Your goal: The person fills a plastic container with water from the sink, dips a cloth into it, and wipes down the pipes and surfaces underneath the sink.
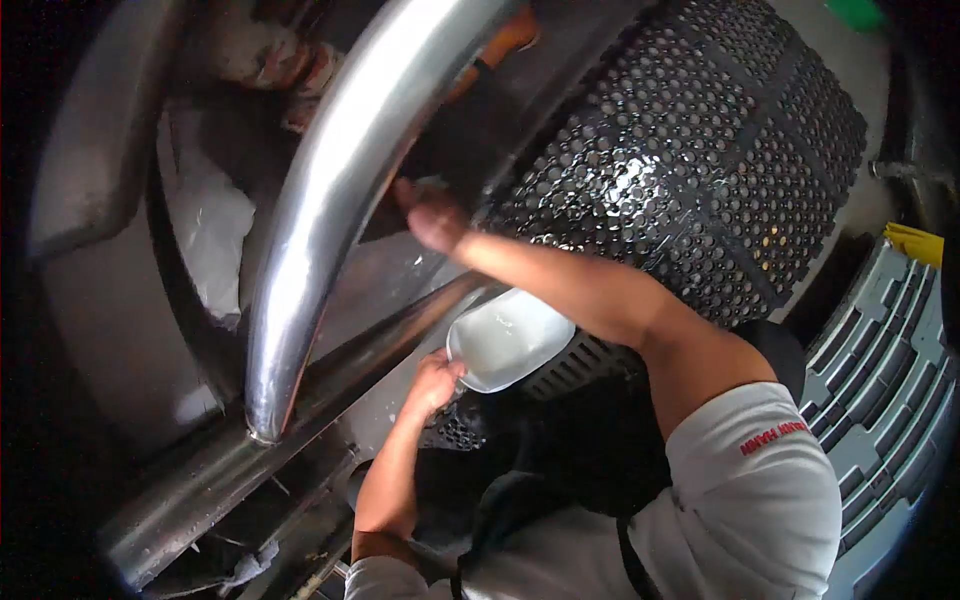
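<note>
My left hand (435, 383) grips the rim of a white rectangular plastic tub (512, 338) with rounded corners. The tub is tilted so its pale inside shows; whether that is liquid or bare plastic I cannot make out. Beyond it, my right hand (437, 218) reaches over a wet metal surface, close to the thick curved steel pipe (318, 200). Motion smears its fingers, and what they touch is not clear. My right forearm passes above the tub's far edge.
A wet black perforated rubber mat (690, 150) lies at the upper right. A round metal rail (190, 510) runs along the lower left. A crumpled clear plastic bag (210, 235) lies left of the pipe. Grey slatted plastic panels (885, 380) stand at the right.
</note>
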`<state>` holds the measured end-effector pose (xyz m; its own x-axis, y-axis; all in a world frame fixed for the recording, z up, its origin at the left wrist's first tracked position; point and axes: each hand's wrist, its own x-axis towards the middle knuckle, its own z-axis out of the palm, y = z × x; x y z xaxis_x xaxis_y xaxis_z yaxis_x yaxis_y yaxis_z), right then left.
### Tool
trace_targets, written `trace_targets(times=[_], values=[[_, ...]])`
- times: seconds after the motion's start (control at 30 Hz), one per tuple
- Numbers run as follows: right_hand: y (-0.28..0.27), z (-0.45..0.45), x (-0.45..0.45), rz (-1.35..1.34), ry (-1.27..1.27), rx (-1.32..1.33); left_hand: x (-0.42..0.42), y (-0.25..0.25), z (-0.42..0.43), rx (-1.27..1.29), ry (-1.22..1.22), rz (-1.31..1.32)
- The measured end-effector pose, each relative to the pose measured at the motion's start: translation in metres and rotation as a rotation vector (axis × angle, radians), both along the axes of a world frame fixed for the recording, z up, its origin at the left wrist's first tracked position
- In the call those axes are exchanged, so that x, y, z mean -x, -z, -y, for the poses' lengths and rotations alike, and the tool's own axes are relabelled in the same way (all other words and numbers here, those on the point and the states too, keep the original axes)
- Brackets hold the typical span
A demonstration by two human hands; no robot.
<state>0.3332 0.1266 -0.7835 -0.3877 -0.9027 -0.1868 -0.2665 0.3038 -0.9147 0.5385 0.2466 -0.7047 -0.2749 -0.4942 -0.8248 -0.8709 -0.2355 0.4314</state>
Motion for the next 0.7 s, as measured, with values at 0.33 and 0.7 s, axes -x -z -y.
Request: trace_targets(times=[0.33, 0.7], values=[[-0.057, -0.047, 0.016, 0.254, 0.154, 0.384, 0.020, 0.012, -0.001, -0.083, 0.018, -0.062], [-0.097, -0.061, 0.134, -0.136, -0.037, 0.111, 0.076, 0.009, -0.029, -0.153, -0.231, -0.334]])
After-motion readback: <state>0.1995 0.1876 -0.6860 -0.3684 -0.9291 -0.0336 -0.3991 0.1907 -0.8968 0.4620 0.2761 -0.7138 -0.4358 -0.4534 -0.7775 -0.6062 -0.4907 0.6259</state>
